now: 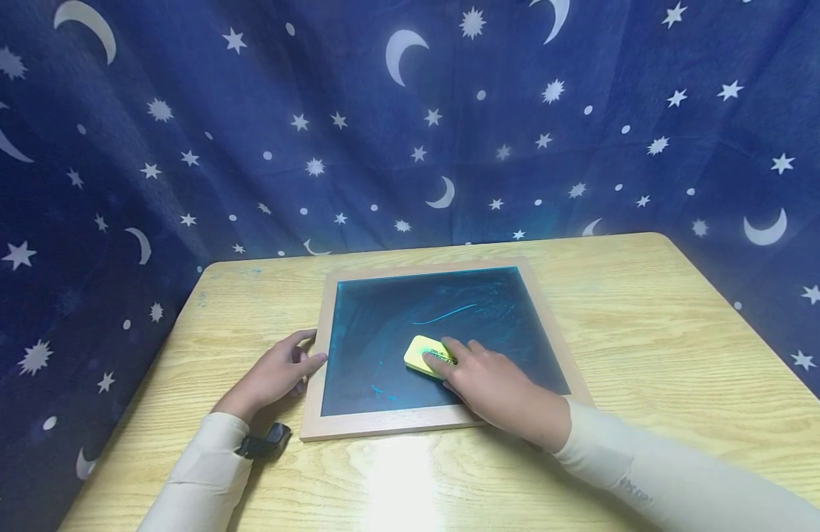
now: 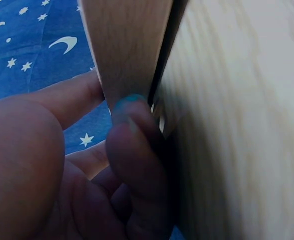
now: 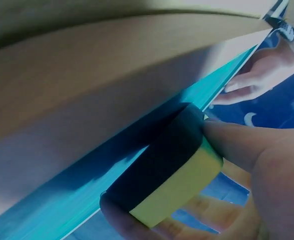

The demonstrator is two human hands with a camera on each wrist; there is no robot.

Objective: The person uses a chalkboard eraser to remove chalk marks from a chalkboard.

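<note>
A wood-framed chalkboard lies on the table, its dark surface smudged blue and bearing a light blue curved line. Short blue marks show near its lower left. My right hand grips a yellow board eraser with a dark underside, thumb and fingers on opposite sides. In the right wrist view the eraser is close over the board, its dark face toward the surface. My left hand pinches the board's left frame edge, thumb on top; in the left wrist view, fingertips curl at the frame's underside.
The light wooden table extends around the board on all sides. Behind it and to the left and right hangs a dark blue curtain with moons and stars. A black band sits on the left wrist.
</note>
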